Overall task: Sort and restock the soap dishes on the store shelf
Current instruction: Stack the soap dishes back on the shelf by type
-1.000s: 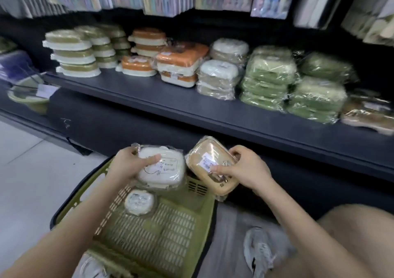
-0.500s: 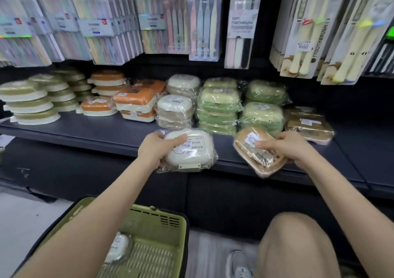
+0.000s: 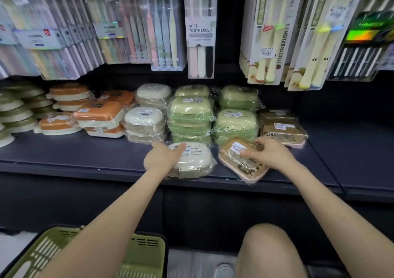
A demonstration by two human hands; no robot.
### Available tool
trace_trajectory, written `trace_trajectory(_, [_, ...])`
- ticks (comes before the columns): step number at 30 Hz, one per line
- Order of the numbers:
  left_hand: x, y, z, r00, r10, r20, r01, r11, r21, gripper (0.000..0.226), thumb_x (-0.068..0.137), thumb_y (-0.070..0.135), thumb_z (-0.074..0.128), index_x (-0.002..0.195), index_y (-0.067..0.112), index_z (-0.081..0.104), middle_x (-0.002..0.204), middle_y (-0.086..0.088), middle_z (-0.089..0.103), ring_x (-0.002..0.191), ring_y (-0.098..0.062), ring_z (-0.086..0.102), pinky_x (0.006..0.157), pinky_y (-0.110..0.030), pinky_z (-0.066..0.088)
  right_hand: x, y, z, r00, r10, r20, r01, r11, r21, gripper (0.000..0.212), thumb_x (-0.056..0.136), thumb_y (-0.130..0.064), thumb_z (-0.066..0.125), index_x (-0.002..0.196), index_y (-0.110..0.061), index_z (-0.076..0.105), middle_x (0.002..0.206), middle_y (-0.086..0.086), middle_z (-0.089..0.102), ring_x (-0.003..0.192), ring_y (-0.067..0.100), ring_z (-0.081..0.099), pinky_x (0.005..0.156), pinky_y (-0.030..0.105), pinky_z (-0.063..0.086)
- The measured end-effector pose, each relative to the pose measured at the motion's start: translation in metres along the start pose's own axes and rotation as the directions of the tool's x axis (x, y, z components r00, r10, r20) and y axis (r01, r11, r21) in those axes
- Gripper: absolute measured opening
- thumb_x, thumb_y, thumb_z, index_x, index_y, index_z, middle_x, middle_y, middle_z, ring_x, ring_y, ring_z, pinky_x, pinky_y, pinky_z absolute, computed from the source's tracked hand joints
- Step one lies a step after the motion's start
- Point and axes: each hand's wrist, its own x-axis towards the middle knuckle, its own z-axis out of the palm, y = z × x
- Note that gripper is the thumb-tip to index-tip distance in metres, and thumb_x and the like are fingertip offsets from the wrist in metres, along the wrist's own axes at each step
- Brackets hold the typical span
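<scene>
Placing on shelf (image 3: 85, 150): left grip (image 3: 162, 160) clasping white soap dish (image 3: 196, 158), right grip (image 3: 268, 154) pinching brown soap dish (image 3: 236, 163); next, likely lifting onto white stack (image 3: 145, 120) at 11 o'clock, brown stack (image 3: 281, 128) at 1 o'clock.

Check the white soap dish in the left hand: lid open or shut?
Shut. The white soap dish has its lid seated on the base, front clasp down, inside clear plastic wrap.
</scene>
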Motion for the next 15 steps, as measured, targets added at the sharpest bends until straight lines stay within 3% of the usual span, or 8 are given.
trace_trajectory(4, [0.002, -0.001, 0.004, 0.998, 0.058, -0.04, -0.052, 0.99, 0.133, 0.086, 0.086, 0.071, 0.043, 0.133, 0.0, 0.033, 0.129, -0.017, 0.052, 0.112, -0.033, 0.056, 0.073, -0.035, 0.04, -0.017, 0.0, 0.011, 0.965, -0.175, -0.193, 0.153, 0.98, -0.124, 0.062, 0.086, -0.061, 0.056, 0.139, -0.029, 0.048, 0.135, 0.0, 0.054, 0.122, 0.021, 0.05, 0.09, 0.035, 0.045])
trace_trajectory(7, [-0.005, -0.004, 0.006, 0.99, 0.126, -0.057, -0.115, 0.979, 0.167, 0.087, 0.087, 0.068, 0.044, 0.14, 0.001, 0.031, 0.136, -0.02, 0.044, 0.118, -0.036, 0.05, 0.082, -0.039, 0.042, -0.026, 0.001, 0.019, 0.973, -0.206, -0.102, 0.175, 0.952, -0.251, 0.076, 0.079, -0.073, 0.053, 0.144, -0.038, 0.038, 0.144, 0.0, 0.043, 0.131, 0.025, 0.039, 0.098, 0.039, 0.041])
trace_trajectory(10, [-0.016, -0.009, 0.01, 0.946, 0.308, -0.1, -0.29, 0.943, 0.163, 0.08, 0.085, 0.064, 0.053, 0.141, 0.009, 0.037, 0.137, -0.02, 0.042, 0.124, -0.038, 0.041, 0.099, -0.04, 0.035, -0.03, 0.004, 0.027, 0.983, -0.181, -0.035, 0.155, 0.914, -0.376, 0.088, 0.075, -0.076, 0.055, 0.149, -0.04, 0.024, 0.148, 0.003, 0.035, 0.131, 0.029, 0.038, 0.1, 0.041, 0.04])
trace_trajectory(13, [-0.024, -0.015, 0.017, 0.863, 0.504, -0.044, -0.481, 0.845, 0.235, 0.088, 0.074, 0.079, 0.044, 0.138, 0.018, 0.047, 0.137, -0.014, 0.043, 0.125, -0.035, 0.038, 0.103, -0.041, 0.033, -0.034, 0.011, 0.03, 0.966, -0.219, -0.134, 0.168, 0.935, -0.312, 0.075, 0.08, -0.066, 0.059, 0.145, -0.04, 0.034, 0.137, 0.001, 0.046, 0.122, 0.025, 0.046, 0.096, 0.037, 0.043])
trace_trajectory(15, [-0.023, -0.019, 0.027, 0.767, 0.641, -0.041, -0.605, 0.742, 0.29, 0.088, 0.07, 0.081, 0.034, 0.128, 0.018, 0.059, 0.13, -0.014, 0.052, 0.12, -0.036, 0.045, 0.099, -0.049, 0.04, -0.042, 0.02, 0.021, 0.967, -0.19, -0.172, 0.165, 0.975, -0.147, 0.069, 0.079, -0.058, 0.065, 0.14, -0.038, 0.041, 0.132, -0.004, 0.05, 0.119, 0.021, 0.048, 0.092, 0.034, 0.044])
